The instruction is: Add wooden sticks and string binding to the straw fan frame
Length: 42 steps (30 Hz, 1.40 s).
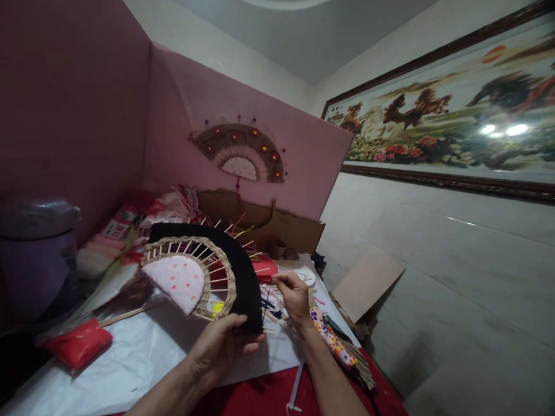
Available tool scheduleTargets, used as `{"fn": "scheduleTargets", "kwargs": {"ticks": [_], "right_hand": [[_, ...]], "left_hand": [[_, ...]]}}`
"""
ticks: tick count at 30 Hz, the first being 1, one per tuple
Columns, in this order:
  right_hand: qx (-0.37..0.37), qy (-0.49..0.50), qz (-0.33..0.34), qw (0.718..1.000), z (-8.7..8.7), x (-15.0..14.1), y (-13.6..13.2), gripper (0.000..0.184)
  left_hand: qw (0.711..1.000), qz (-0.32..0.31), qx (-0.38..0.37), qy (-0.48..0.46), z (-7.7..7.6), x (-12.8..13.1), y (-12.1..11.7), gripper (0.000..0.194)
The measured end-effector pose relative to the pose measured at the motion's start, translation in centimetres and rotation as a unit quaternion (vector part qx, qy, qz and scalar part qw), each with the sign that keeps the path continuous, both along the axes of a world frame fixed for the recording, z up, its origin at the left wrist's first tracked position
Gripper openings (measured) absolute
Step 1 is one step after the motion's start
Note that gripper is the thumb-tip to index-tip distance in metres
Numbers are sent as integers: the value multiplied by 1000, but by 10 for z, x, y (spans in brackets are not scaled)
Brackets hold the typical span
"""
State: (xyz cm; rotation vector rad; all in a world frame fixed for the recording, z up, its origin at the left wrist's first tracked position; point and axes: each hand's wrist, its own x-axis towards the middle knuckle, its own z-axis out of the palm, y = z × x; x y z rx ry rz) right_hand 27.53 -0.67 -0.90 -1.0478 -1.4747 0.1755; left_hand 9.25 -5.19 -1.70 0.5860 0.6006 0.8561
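My left hand grips a woven hand fan by its lower right corner, thumb in front and fingers behind. A wide black band forms the fan's outer part, with thin sticks poking out past the edge. Inside it runs a beige woven strip, and at the centre lies a pale half-round patch with red dots. Just right of the black band, my right hand is closed in a pinch. A thin dark thread runs from near its fingertips down to the fan's edge; its exact ends are hard to make out.
A finished-looking brown fan with red flowers hangs on the pink board. The table carries a red packet, a flowered strip, a small brown cup and loose sticks. A lidded bin stands at left.
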Motion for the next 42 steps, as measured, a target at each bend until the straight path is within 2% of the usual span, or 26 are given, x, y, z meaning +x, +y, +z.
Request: {"fn": "scheduleTargets", "kwargs": {"ticks": [5,11,14,19,23,26,29,32,36,42], "right_hand": [[38,-43,-20,998,12,0,-8,11],[16,-28,-24,999,18,3,-2,20],[-2,-32,-10,999,26,5,2,22],[-73,-60,62,994,53,7,14,25],[-156,-5,169,973,68,8,29,30],[-190,84,224,952,59,3,37,33],[-241,169,256,921,38,-9,34,37],[-242,228,272,903,18,-21,23,33],[-245,262,252,899,5,-29,9,36],[-227,273,231,906,6,-35,-2,34]], "left_hand": [[1000,6,-13,8,-2,1,1,7],[1000,-9,-21,-7,-2,3,-1,12],[999,-15,-29,-12,-3,5,-4,13],[998,-26,-43,-32,-5,7,-9,14],[997,-32,-35,-57,0,5,-13,10],[996,-47,-24,-72,7,2,-16,6],[994,-55,-18,-91,11,1,-18,9],[994,-49,-22,-97,12,0,-18,11],[993,-54,-16,-100,12,0,-17,12],[996,-41,3,-81,11,-1,-15,14]]}}
